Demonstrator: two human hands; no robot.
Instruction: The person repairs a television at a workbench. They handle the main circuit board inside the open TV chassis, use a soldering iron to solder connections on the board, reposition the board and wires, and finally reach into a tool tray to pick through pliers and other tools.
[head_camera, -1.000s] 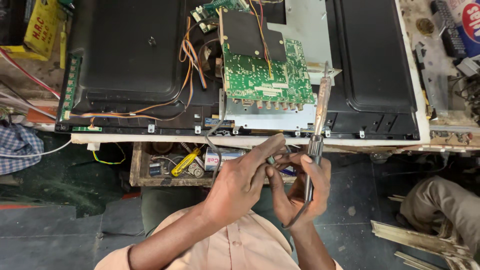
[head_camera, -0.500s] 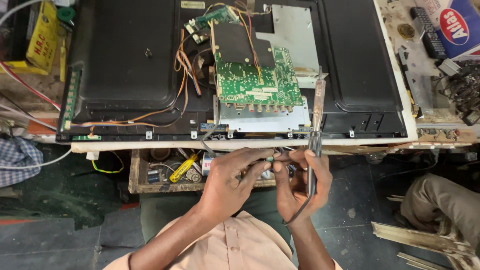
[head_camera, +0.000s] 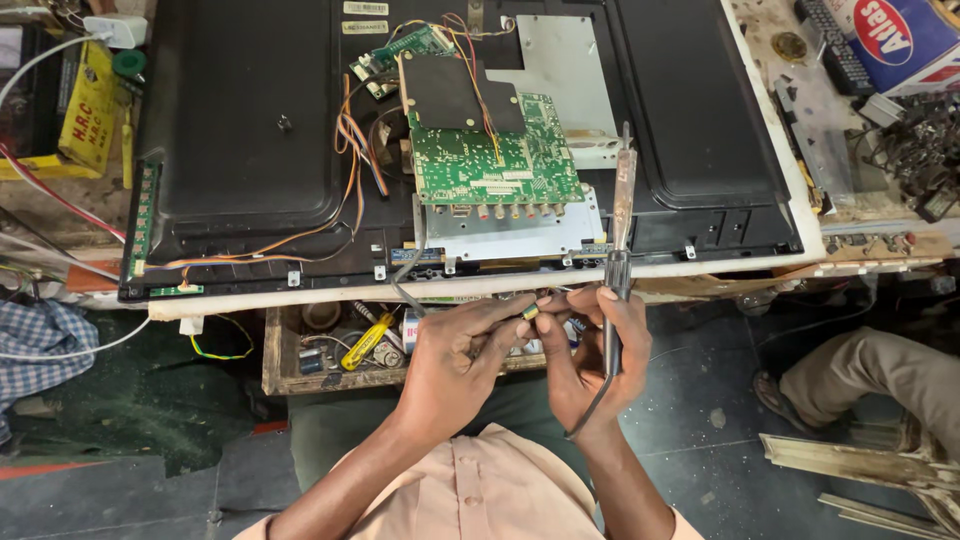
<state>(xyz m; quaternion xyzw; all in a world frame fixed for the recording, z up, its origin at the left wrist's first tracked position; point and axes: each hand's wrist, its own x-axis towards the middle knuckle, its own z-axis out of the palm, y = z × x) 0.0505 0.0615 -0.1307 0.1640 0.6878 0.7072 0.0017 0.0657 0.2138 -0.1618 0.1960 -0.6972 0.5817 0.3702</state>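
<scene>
a small part (head_camera: 530, 312) is pinched between the fingertips of the left hand (head_camera: 455, 360) and right hand (head_camera: 590, 350) just below the bench (head_camera: 300, 298) edge, the iron (head_camera: 620, 230) is clamped in the right grip, tip off the green board (head_camera: 495, 160), so soldering looks not yet begun.

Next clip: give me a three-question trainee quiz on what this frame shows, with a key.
1. Which hand holds the soldering iron?
2. True or false: the green circuit board lies on the back of the opened flat panel.
3. The yellow-handled screwdriver lies: A) on the panel, B) in the wooden tray under the bench edge, C) on the floor.

Key: 1. The right hand; the left hand pinches a small part between the fingertips. 2. True. 3. B.
</scene>
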